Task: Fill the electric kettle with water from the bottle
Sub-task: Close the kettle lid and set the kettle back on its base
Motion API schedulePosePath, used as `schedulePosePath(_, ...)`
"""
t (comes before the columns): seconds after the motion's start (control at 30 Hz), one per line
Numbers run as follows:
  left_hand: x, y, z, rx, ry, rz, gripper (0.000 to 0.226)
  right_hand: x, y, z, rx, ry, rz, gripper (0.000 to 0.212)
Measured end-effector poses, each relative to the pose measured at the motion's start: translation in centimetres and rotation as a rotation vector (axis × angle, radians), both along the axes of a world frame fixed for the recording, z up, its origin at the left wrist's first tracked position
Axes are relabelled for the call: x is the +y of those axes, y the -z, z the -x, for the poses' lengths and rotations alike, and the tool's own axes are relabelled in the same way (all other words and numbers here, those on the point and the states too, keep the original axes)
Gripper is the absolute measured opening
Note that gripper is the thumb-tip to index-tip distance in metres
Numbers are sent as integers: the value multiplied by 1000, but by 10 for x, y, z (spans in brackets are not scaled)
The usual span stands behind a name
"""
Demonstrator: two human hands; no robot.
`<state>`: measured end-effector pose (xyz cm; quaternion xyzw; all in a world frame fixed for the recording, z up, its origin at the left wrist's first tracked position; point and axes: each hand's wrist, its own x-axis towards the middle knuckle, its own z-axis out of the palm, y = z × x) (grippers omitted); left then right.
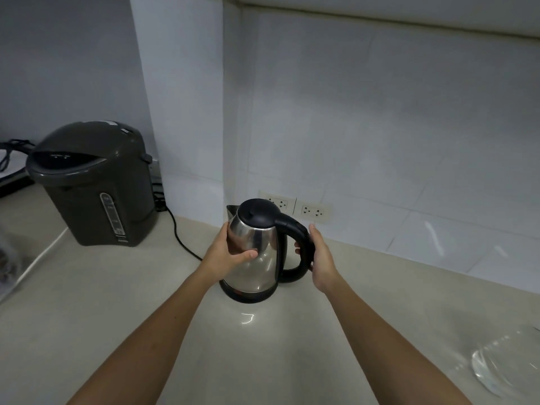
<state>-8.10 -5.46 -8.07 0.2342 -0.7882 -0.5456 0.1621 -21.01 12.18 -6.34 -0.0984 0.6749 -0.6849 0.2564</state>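
Observation:
A stainless steel electric kettle (pixel 260 258) with a black lid, black handle and black base stands upright on the pale counter (pixel 146 317), near the back wall. Its lid is closed. My left hand (pixel 230 252) is wrapped around the left side of the steel body. My right hand (pixel 318 258) grips the black handle on the right. A clear plastic bottle (pixel 505 366) lies at the lower right edge of the counter, blurred and partly cut off by the frame.
A dark grey hot-water dispenser (pixel 93 182) stands at the left, with a black cord (pixel 181 241) running across the counter behind my left arm. Two wall sockets (pixel 295 209) sit just behind the kettle. The counter's left edge drops off near a white cable.

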Motion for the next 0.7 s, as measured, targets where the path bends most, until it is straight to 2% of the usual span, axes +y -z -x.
schedulePosePath(0.13, 0, -3, 1, -10, 16, 2, 84, -1, -5, -1, 22, -16, -62, 29)
schedulePosePath(0.27, 0, -6, 1, -47, 19, 10, 80, -1, -11, -1, 15, -13, -137, 30)
schedulePosePath(0.33, 2, -9, 1, -78, 25, 28, 81, 3, -12, -1, 23, -65, -207, 36)
schedulePosePath(0.43, 5, -20, 0, -19, -22, 176, 99, 16, -15, 0, 20, -98, -301, 58)
schedulePosePath(0.5, 12, -32, 5, 1, -60, 360, 106, 31, -21, 5, 137, -40, -410, 59)
schedulePosePath(0.6, 34, -59, 23, -31, -83, 600, 84, 62, -35, 15, 437, 17, -678, 54)
schedulePosePath(0.7, 63, -87, 48, -102, -18, 720, 70, 93, -49, 33, 663, 13, -917, 54)
